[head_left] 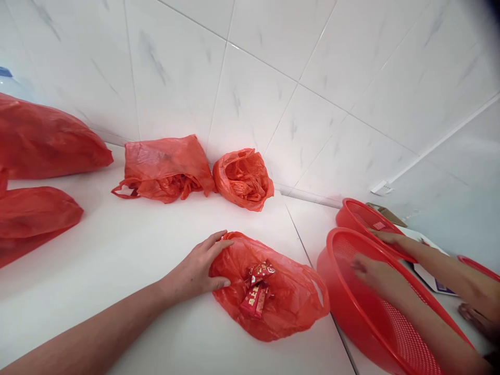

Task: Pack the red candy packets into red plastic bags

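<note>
My left hand (195, 268) grips the left rim of a red plastic bag (297, 297), thumb over the inner side and fingers along the far edge. The bag lies open on the white table. Inside it are a few small red snack packets (255, 299) with pale printing. To the right, my right hand (369, 271) reaches into a red perforated plastic basket (332, 281). Its fingers are blurred, and I cannot make out anything in them.
Red bags (164, 161) stand along the tiled wall, including a round open one (244, 179). Fuller red bags (47, 140) lie at left. Another person's hand (385, 237) is at a second red basket (351, 211). A seam (297, 229) divides the tabletops.
</note>
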Motion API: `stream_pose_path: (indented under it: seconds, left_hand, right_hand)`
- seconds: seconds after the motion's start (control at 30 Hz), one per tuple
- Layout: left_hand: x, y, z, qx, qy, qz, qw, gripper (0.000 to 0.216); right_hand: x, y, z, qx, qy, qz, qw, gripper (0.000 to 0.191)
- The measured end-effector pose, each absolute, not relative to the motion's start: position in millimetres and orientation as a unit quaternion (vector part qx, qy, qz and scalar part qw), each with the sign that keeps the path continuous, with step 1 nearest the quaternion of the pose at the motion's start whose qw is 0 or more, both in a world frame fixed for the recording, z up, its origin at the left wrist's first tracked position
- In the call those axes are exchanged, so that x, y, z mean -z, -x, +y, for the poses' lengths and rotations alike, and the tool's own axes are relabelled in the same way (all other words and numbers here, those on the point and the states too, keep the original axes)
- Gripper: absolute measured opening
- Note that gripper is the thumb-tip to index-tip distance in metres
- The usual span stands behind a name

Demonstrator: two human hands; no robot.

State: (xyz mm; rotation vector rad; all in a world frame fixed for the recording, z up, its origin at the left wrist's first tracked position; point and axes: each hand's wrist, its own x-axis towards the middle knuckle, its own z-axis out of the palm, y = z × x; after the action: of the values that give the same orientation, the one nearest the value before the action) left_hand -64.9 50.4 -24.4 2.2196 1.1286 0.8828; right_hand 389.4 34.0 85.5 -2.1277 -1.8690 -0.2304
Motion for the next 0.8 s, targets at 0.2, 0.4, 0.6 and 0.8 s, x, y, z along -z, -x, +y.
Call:
stream_pose_path:
  seconds: [0.2,0.4,0.6,0.8]
  left_hand:
    - [24,65,50,-0.311,-0.815,0.421,0.249,0.073]
    - [25,66,49,-0.324,-0.813,0.414,0.252,0.074]
    - [24,65,49,-0.315,-0.819,0.408,0.253,0.075]
    - [24,65,49,-0.305,-0.821,0.412,0.250,0.075]
  right_hand:
    - [-133,-288,9,0.023,0.676,-0.727,0.120,0.024]
    - [-109,-216,-6,-0.041,0.522,-0.851,-0.050,0.043]
    - [-87,-191,-16,-0.032,0.487,-0.872,-0.021,0.055]
    - [-45,-159,-19,0.075,0.466,-0.880,-0.047,0.041]
